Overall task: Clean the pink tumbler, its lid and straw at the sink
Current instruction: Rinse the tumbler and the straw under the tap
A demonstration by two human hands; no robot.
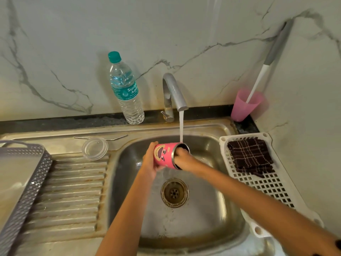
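Over the sink (203,218) basin, the left hand (149,160) is gripping the pink tumbler (164,154) round its base end, fingers curling over the printed side. It is holding the tumbler tipped on its side, mouth pointing right. The right hand (183,157) is reaching into that mouth; its fingers are hiding inside the steel rim, so whether they are spread or pinching something cannot be told. Something dark is showing at the rim beside them, too unclear to name. The tap (174,91) is running, and its stream (181,126) is falling onto the tumbler's far rim. The clear lid (95,148) is lying flat on the left draining board (73,191), and the bent metal straw (100,138) is lying just beyond it, partly overlapped by the lid's far edge. A water bottle (125,89) is standing on the far tabletop, left of the tap. In the far right corner a pink cup (245,106) is holding a long-handled brush (267,61), its head hidden inside. A dark checked cloth (249,156) is lying in the white basket (267,185) on the right. A grey basket (24,191) is being cut off by the left edge.
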